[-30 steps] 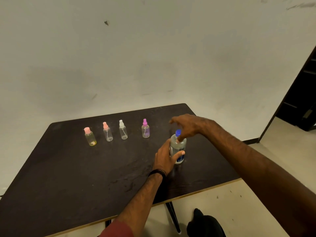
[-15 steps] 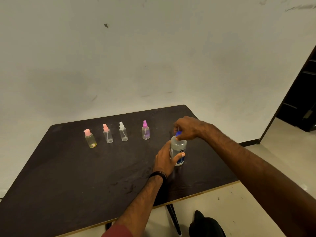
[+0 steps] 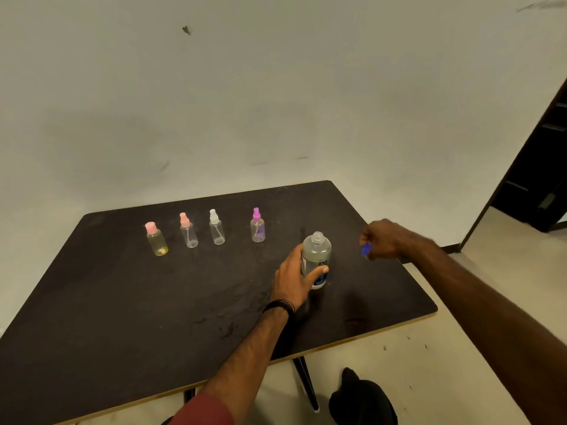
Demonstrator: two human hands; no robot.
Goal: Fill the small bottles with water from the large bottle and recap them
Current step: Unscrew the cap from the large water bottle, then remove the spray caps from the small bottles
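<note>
The large bottle (image 3: 316,259) stands upright on the dark tabletop (image 3: 122,302), toward its right half and set back from the near edge. Its neck is open, with no cap on it. The left hand (image 3: 296,279) grips the bottle's body, fingers (image 3: 322,270) curled round the label. The right hand (image 3: 388,239) is raised just to the right of the bottle, apart from it and near the tabletop's right edge; its fingers pinch the small blue cap (image 3: 366,250).

Four small bottles stand upright in a row near the far edge, all capped and each apart from its neighbours: a yellow bottle (image 3: 156,239) with a pink cap at the left, then a clear bottle (image 3: 188,230) with a pink sprayer, a clear one (image 3: 216,227) with a white sprayer, and a purple-tinted bottle (image 3: 257,226) with a magenta sprayer nearest the large bottle. A broad stretch of bare tabletop lies between the row and the near edge, left of the left forearm. A black wristband (image 3: 280,305) circles the left wrist.
</note>
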